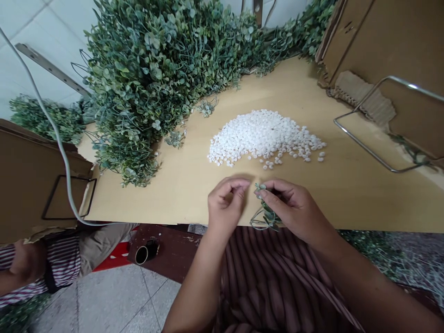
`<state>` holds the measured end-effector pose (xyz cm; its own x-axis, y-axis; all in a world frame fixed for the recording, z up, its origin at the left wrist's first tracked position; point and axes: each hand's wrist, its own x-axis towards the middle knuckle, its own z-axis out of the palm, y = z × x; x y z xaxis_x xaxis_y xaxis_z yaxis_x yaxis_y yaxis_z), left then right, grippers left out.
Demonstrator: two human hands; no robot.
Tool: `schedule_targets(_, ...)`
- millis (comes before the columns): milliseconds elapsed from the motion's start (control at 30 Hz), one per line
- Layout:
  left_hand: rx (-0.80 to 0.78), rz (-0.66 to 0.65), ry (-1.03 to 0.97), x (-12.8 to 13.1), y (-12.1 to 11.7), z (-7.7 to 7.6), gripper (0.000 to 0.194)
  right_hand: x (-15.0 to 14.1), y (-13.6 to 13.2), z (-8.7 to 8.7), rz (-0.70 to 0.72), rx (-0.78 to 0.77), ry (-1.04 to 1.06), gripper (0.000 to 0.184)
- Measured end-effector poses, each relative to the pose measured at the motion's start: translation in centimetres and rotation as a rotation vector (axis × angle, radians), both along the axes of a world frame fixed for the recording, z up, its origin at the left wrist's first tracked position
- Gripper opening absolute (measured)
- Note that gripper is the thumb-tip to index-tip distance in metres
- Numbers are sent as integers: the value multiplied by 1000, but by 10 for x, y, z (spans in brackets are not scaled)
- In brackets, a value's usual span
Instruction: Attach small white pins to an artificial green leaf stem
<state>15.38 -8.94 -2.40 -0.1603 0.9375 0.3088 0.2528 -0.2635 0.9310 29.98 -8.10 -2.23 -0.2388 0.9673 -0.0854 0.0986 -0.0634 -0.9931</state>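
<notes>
My right hand (293, 208) is closed around a small green artificial leafy sprig (266, 213) at the near edge of the wooden table (347, 185); the sprig's tip pokes out between the fingers. My left hand (225, 201) is beside it, fingers curled in a pinch, thumb and forefinger close to the sprig's tip; whatever it pinches is too small to make out. Just beyond both hands lies a heap of small white plastic beads (263, 136).
A big pile of green artificial foliage (156, 69) covers the table's far left. Cardboard boxes (391, 51) and a metal wire frame (374, 115) stand at right. Another cardboard box (31, 180) and a white cable (55, 138) at left, with another person's arm (21, 268) below.
</notes>
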Motion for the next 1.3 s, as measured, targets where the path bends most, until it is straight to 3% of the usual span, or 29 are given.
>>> schedule_targets(200, -82, 82, 471, -33, 32, 8, 16, 0, 0, -4, -58, 79, -92, 26)
schedule_targets(367, -153, 115, 693, -31, 52, 4, 19, -2, 1, -12, -108, 309, -209, 20)
schedule_targets(500, -147, 136, 757, -27, 58, 2, 18, -4, 1, -16, -116, 463, -271, 19)
schedule_targets(900, -193, 193, 705, -39, 50, 5, 14, -6, 0, -19, -134, 540, -314, 23)
schedule_targets(1000, -198, 187, 593, -35, 48, 6, 11, -7, 0, -19, -143, 556, -306, 21)
schedule_targets(1100, -244, 150, 269, -25, 40, 8, 9, -7, -1, -16, -104, 487, -302, 21)
schedule_targets(1200, -308, 24, -74, -13, 27, 11, 10, -6, -2, -13, -64, 364, -323, 25)
schedule_targets(1300, -409, -98, -279, -3, 14, 12, 17, -7, -3, -11, -49, 292, -310, 28)
